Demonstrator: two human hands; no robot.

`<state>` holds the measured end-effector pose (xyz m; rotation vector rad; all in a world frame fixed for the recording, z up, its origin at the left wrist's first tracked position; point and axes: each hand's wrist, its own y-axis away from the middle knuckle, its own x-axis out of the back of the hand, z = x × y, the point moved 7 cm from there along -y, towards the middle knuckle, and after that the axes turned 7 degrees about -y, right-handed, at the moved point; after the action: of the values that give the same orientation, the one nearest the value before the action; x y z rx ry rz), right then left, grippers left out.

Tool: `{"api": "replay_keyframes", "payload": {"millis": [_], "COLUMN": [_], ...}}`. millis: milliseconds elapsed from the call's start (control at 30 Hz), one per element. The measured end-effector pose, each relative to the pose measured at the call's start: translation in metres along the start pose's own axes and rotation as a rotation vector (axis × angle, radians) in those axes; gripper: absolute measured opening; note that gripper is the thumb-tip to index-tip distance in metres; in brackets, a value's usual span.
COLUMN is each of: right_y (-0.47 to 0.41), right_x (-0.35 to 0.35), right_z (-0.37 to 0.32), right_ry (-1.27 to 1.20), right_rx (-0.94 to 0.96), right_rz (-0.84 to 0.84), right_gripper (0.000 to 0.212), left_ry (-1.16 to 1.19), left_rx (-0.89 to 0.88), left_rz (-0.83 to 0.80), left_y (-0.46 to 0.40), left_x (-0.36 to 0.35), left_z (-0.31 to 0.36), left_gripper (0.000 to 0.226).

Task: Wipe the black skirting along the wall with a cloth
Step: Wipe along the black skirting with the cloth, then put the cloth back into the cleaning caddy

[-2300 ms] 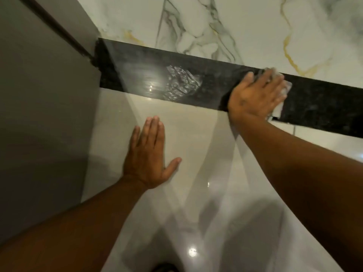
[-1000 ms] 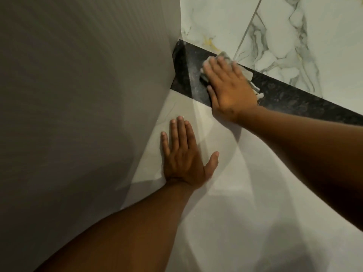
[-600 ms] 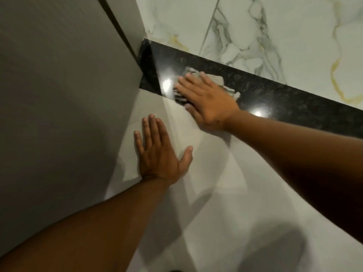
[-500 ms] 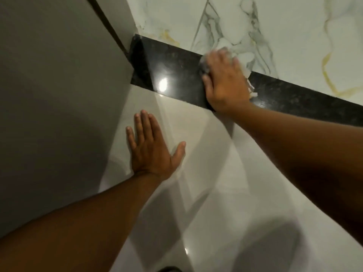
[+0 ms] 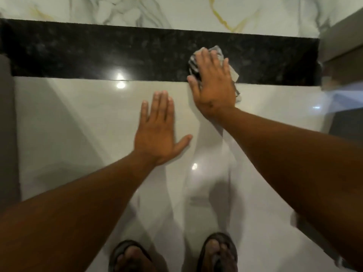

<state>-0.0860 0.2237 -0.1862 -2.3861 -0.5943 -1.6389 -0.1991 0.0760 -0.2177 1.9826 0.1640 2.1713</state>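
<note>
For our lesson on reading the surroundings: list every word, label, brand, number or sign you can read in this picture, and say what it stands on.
None: no readable text shows anywhere.
The black skirting has only speckles and a light glare.
The marble wall has only grey and gold veins.
The cloth under the right hand shows no readable print.
The sandals show no brand; they are dark and blurred.

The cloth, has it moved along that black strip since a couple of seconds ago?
Yes. The cloth, under the right hand, has slid rightward along the black skirting, away from the grey panel at its left end that it had nearly reached.
</note>
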Motion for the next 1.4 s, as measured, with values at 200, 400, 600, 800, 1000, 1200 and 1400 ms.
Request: {"api": "replay_keyframes", "payload": {"millis": [200,400,600,800,1000,1200,1400], "right_y": [-0.009,0.108,0.281,0.391,0.372,0.349,0.351], "right_x": [0.036,0.122,0.227,0.268,0.203,0.143,0.137], "right_z": [0.079,0.117,0.137,0.170,0.158,0.151,0.151], "right_ry": [-0.261,-0.707,-0.807,-0.685,-0.613,-0.254,-0.078], "right_rx": [-0.295,-0.557,-0.799,-0.977,-0.777,-0.778,-0.840], "right_rz": [0.042,0.258,0.476,0.503,0.301,0.109,0.077], "right_gripper": [0.047,0.041,0.037,0.041,0.044,0.055,0.066], "left_ry": [-0.022,-0.058,-0.060,-0.070,-0.058,-0.085,-0.102], "left_rx": [-0.033,-0.209,-0.391,-0.576,-0.641,-0.622,-0.568], "left_rz": [0.007,-0.136,-0.172,-0.224,-0.187,-0.212,-0.233], "left_y": [-0.055,-0.036,-0.002,0.031,0.046,0.056,0.058], "left_x": [0.004,0.046,0.110,0.133,0.119,0.094,0.090], "left_z": [0.069,0.121,0.208,0.283,0.300,0.278,0.258], "left_gripper": [0.112,0.114,0.116,0.115,0.112,0.112,0.114]}}
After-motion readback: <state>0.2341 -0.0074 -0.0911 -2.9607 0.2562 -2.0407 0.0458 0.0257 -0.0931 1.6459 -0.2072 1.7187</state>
